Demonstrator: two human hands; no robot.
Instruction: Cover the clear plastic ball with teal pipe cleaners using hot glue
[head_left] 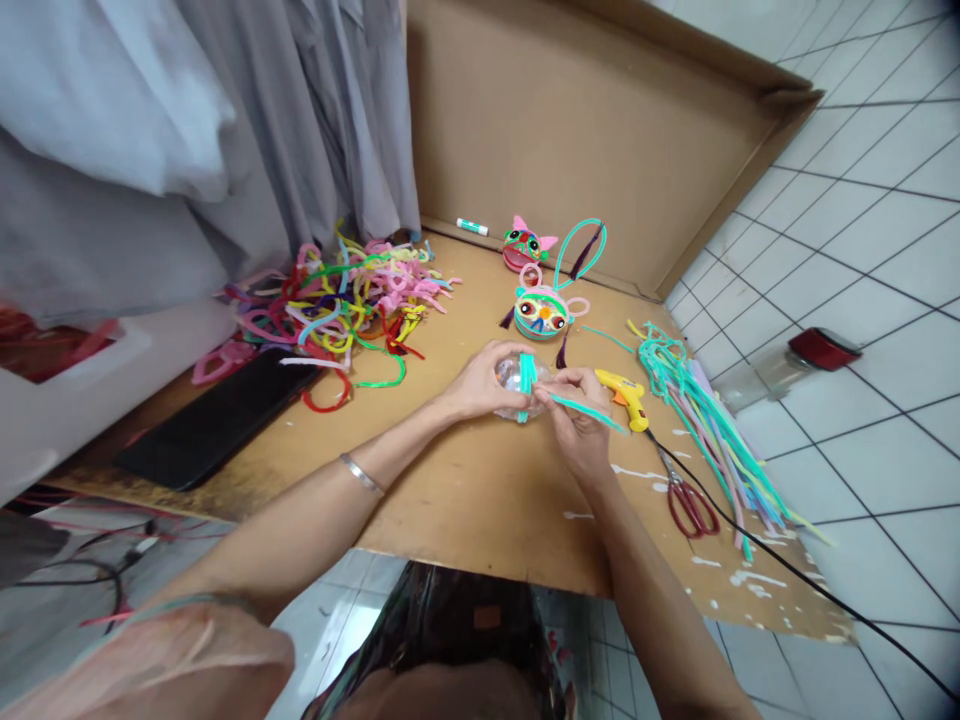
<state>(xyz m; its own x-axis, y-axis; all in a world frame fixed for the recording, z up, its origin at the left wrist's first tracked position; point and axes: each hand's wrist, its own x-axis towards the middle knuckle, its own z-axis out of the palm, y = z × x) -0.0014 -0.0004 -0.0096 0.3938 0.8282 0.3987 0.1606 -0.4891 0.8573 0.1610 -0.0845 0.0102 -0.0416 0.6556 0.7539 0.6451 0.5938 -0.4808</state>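
My left hand [480,382] is closed around the left side of a clear round ball [508,375], held over the front middle of the table. A strip of teal pipe cleaner [527,372] runs across the ball from top to bottom. Between the thumb and fingers of my right hand [579,420] is pinched a teal pipe cleaner [589,408], its loose end sticking out to the right. Its other end meets the ball's right side. Just behind the ball sits a decorated ball with a teal and white face [541,315], pink loop ears and dark tassels.
A tangle of colored pipe cleaners [360,295] lies left, beside a black phone [217,420]. To the right are a yellow glue gun [626,398] with a trailing cord, red-handled scissors [691,507] and straight pipe cleaners [712,440]. A pink face ball [523,250] and glue stick [472,227] stand behind.
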